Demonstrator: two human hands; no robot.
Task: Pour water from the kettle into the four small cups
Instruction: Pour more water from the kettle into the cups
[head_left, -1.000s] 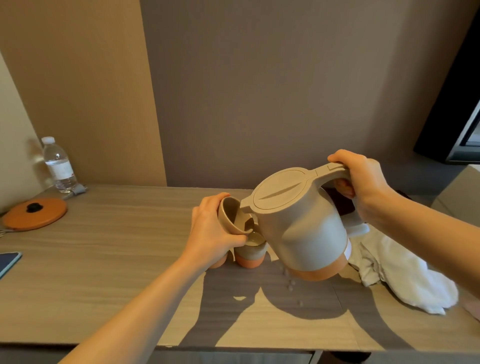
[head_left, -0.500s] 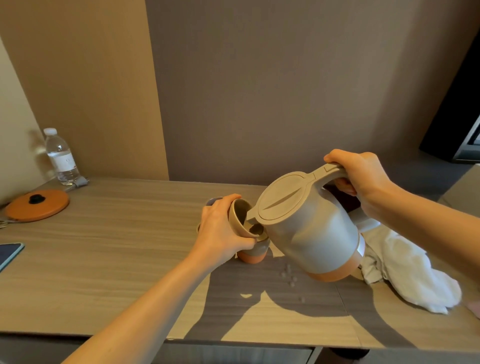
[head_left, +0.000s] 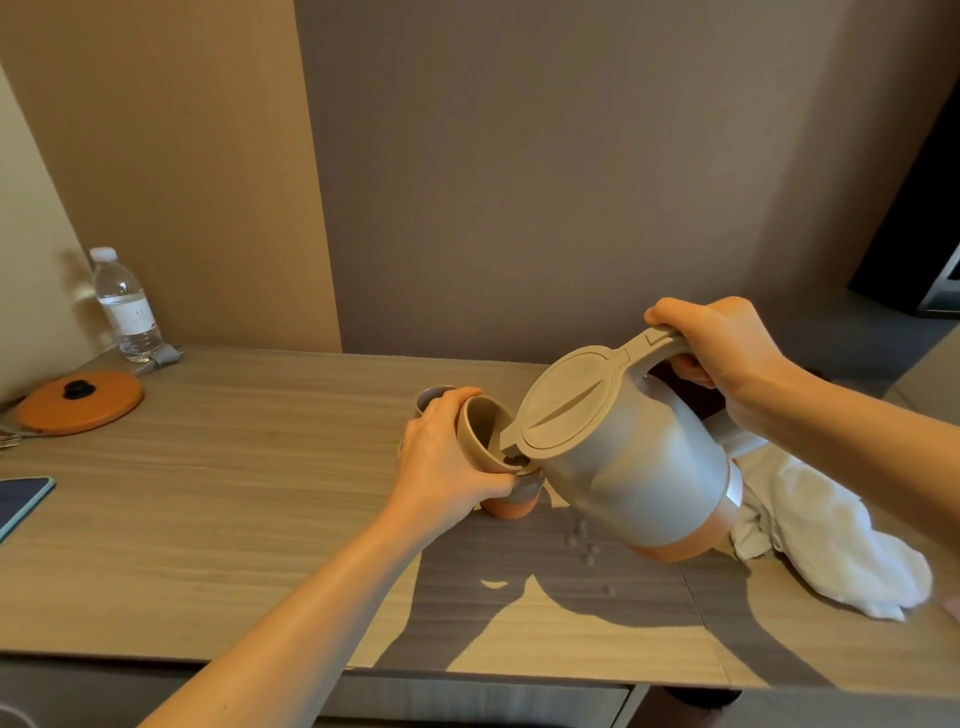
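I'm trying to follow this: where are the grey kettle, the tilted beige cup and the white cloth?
Grey kettle with orange base (head_left: 639, 478): head view, on its side wall.
Tilted beige cup (head_left: 480, 427): head view, on its inner wall.
Crumpled white cloth (head_left: 841, 540): head view, on its middle folds.

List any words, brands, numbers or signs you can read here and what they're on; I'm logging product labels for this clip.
None can be read.
Water bottle: its white label carries a small mark, too blurred to read.
Kettle, held in the right hand: no text visible on the lid or body.
Cup in the left hand: plain, no marking.
Orange lid and phone: no print visible.
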